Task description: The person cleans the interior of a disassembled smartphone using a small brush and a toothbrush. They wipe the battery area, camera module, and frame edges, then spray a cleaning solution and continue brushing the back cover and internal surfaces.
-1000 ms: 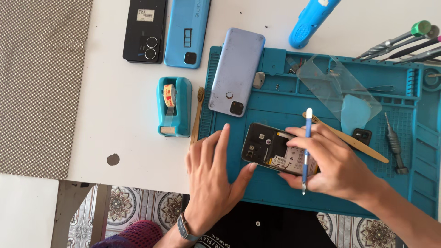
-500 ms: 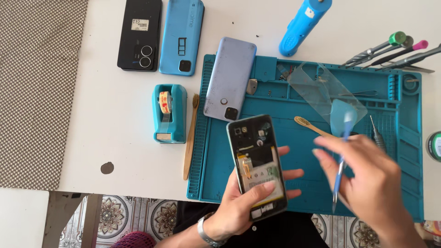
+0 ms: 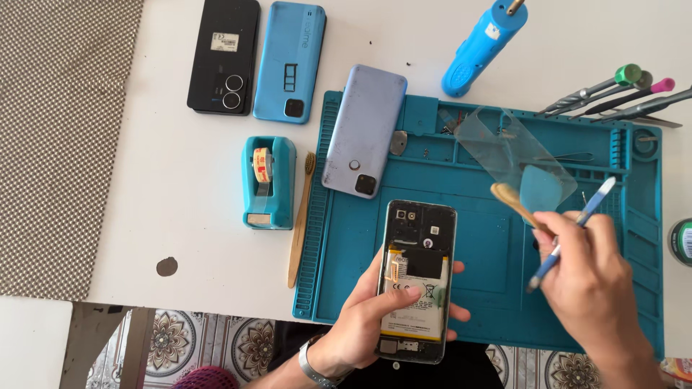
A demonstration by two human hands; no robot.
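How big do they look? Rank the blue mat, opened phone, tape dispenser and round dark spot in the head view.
1. blue mat
2. opened phone, held nearer the camera by the left hand, so it looks enlarged
3. tape dispenser
4. round dark spot

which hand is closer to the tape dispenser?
Left. The left hand holds the opened phone just right of and below the tape dispenser. The right hand, gripping a blue tool, is far across the teal mat.
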